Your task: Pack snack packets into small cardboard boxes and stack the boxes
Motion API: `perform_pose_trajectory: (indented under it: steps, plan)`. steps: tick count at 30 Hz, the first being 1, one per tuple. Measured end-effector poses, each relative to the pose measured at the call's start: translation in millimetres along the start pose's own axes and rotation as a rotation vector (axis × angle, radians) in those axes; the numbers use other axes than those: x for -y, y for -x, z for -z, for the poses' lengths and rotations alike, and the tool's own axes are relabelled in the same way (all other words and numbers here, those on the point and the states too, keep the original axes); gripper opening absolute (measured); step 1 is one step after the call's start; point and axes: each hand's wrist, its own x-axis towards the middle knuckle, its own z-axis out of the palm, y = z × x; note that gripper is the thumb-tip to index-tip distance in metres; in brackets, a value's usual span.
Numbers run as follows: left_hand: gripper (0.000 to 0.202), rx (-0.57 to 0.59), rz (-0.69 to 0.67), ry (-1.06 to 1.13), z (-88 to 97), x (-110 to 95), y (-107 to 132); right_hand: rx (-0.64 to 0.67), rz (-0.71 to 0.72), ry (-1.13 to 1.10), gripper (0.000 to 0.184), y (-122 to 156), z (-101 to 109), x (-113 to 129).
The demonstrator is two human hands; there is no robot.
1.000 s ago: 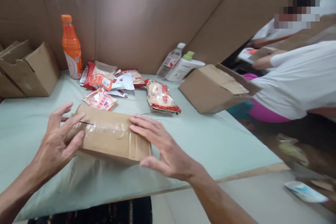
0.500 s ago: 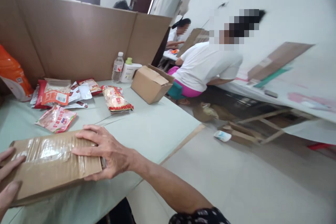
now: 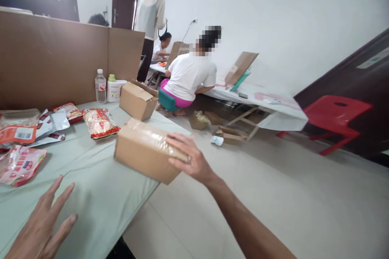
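My right hand [image 3: 188, 157] grips a taped cardboard box [image 3: 144, 149] and holds it lifted at the right edge of the pale green table [image 3: 100, 194]. The box is tilted, with its taped top facing up. My left hand [image 3: 42, 226] hovers open over the table's near left part, fingers spread, holding nothing.
Snack packets [image 3: 99, 122] lie on the table's left and middle. An open cardboard box [image 3: 136, 101], a water bottle [image 3: 100, 86] and a white bottle [image 3: 114, 88] stand at the far end before a cardboard screen [image 3: 60, 60]. Other people work at tables beyond. A red chair [image 3: 334, 119] stands at right.
My right hand has lifted the taped box and carried it right, to the table's edge. My left hand has let go of it and opened. The view has swung right.
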Motion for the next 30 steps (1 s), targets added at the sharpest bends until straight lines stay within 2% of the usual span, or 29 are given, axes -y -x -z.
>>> perform_pose_trajectory:
  steps: [3, 5, 9, 12, 15, 19, 23, 27, 30]
  plan:
    - [0.049, 0.008, -0.107, -0.091, -22.8, 14.8, 14.4, -0.1, -0.182, 0.152, 0.047, -5.6, 6.3, -64.1]
    - [0.047, 0.012, -0.12, -0.122, -32.2, 19.9, 23.8, -0.143, -0.254, 0.218, 0.047, -17.9, 3.4, -97.4]
    - [0.05, -0.015, -0.12, -0.142, -31.9, 12.2, 27.1, -0.162, -0.273, 0.244, 0.048, -37.3, -2.7, -133.3]
    - [0.046, -0.05, -0.145, -0.164, -24.9, 3.8, 20.9, -0.145, -0.257, 0.233, 0.049, -32.4, 2.7, -143.1]
    - [0.047, -0.049, -0.159, -0.163, -26.0, 3.9, 21.4, -0.129, -0.258, 0.231, 0.051, -18.7, 14.0, -150.5]
    - [0.053, -0.023, -0.129, -0.149, -44.3, 15.6, 37.4, -0.12, -0.307, 0.245, 0.052, -16.0, 18.6, -160.7]
    - [0.057, -0.015, -0.11, -0.145, -59.2, 25.2, 48.3, -0.11, -0.303, 0.264, 0.051, -34.4, 7.1, -166.4]
    - [0.051, -0.036, -0.093, -0.135, -55.7, 20.3, 43.0, -0.116, -0.309, 0.302, 0.054, -44.8, -1.7, -157.4]
    - [0.046, -0.075, -0.081, -0.129, -50.5, 12.6, 38.4, -0.174, -0.325, 0.398, 0.065, -40.2, -2.2, -136.2]
